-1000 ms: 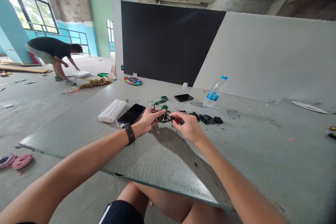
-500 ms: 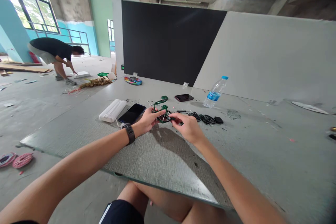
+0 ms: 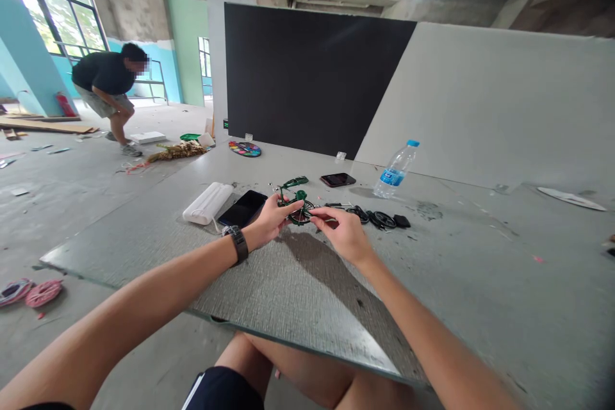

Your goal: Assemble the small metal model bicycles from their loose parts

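Observation:
A small green model bicycle (image 3: 300, 196) with a black spoked wheel is held just above the table, its frame partly hidden by my fingers. My left hand (image 3: 275, 216), a dark watch on its wrist, is closed around the model from the left, thumb along its top. From the right, my right hand (image 3: 343, 229) pinches at the edge of the wheel; the small part between its fingertips is hard to make out. Just beyond that hand lie loose black wheels (image 3: 382, 219) and a small black block (image 3: 401, 221).
On the grey table (image 3: 461, 269) are a white power bank (image 3: 207, 203), a dark phone (image 3: 243, 208), another phone (image 3: 337, 179), a water bottle (image 3: 396, 170) and a colourful palette (image 3: 245, 149). A black panel (image 3: 312, 77) stands behind. Another person (image 3: 108, 86) bends over the floor at left.
The green end piece at the model's top has turned with a slight tilt of the bicycle. My right fingertips shifted slightly left. The other person has risen partway, hand off the white box.

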Demonstrator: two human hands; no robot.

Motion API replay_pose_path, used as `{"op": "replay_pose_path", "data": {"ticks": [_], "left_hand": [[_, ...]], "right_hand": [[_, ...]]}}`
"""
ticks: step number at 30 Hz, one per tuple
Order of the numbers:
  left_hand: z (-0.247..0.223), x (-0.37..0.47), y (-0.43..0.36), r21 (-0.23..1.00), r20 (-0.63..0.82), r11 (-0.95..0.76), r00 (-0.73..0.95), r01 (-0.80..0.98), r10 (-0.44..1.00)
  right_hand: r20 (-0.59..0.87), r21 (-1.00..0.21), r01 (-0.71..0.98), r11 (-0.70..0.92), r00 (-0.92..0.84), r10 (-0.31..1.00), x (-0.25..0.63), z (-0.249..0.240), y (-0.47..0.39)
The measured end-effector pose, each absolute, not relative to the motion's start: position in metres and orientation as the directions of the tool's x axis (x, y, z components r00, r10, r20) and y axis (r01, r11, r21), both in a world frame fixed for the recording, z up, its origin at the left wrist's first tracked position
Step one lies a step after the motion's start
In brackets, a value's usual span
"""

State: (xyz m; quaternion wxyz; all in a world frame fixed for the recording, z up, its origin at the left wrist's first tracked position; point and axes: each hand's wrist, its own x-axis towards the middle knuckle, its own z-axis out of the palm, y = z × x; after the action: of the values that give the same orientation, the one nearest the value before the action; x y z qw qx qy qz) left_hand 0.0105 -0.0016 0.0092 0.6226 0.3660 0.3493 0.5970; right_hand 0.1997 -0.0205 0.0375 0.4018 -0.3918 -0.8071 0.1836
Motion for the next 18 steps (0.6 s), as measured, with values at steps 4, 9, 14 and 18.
{"op": "replay_pose_path", "data": {"ticks": [4, 9, 14, 18], "left_hand": [[0.0099, 0.011, -0.0024, 0.889, 0.015, -0.006, 0.017, -0.459, 1.0], [0.01, 0.0123, -0.0042, 0.902, 0.059, -0.054, -0.003, -0.428, 0.998], [0.0086, 0.0141, -0.0056, 0.899, 0.077, -0.064, 0.013, -0.434, 0.997], [0.0085, 0.0147, -0.0055, 0.902, 0.066, -0.063, -0.008, -0.427, 0.998]], "right_hand": [[0.523, -0.669, 0.448, 0.593, -0.284, 0.804, 0.1952, 0.0312, -0.0198], [0.531, -0.689, 0.442, 0.574, -0.231, 0.815, 0.1917, 0.0277, -0.0202], [0.543, -0.664, 0.471, 0.581, -0.231, 0.808, 0.1913, 0.0296, -0.0216], [0.535, -0.657, 0.485, 0.577, -0.24, 0.81, 0.1913, 0.0305, -0.0206]]}}
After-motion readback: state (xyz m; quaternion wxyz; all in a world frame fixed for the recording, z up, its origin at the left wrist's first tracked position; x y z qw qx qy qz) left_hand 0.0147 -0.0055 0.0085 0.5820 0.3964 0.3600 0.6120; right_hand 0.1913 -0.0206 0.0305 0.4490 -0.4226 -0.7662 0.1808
